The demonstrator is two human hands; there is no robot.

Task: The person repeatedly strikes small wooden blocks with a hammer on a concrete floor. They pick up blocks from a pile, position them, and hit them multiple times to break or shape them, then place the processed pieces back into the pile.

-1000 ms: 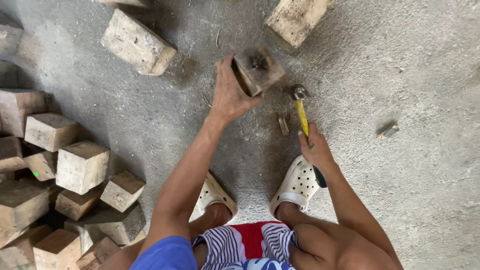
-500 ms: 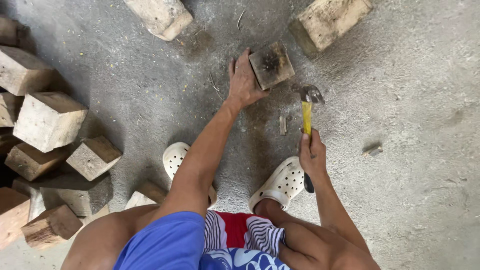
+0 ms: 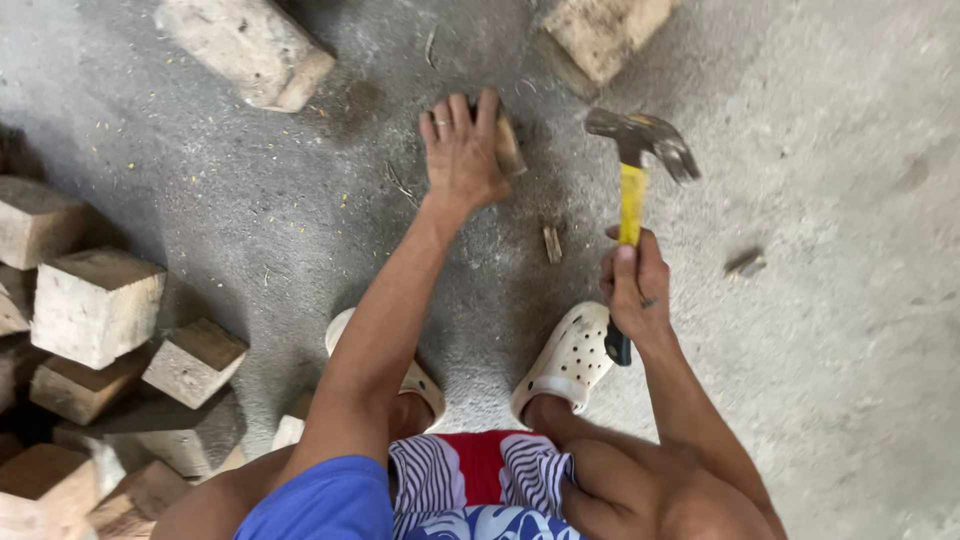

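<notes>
1. Down on the far left, a heap of cut wooden blocks lies on the grey concrete floor, stacked loosely against one another, some pale on their sawn faces and some darker.
2. Higher up, a long pale wood block lies by itself near the top edge, well apart from the heap.
3. Next comes the left hand, stretched forward with its arm, palm down and fingers spread over a small wood block. The hand presses on top of it and covers most of it, so only its right edge shows; the fingers lie over the block rather than curl round it.
4. Just below and to the right of that block, a small wood chip lies on the floor between the two hands.
5. Nearer the body, two white perforated clogs stand on the concrete, one under each bent knee.
6. At the top, right of centre, another pale block lies partly out of view.
7. Further right, the right hand is clenched round the grip of a claw hammer with a yellow shaft; its dark steel head sits raised, beside the small wood block and clear of it.
8. Last, a small dark scrap lies on the floor right of the hammer.
</notes>
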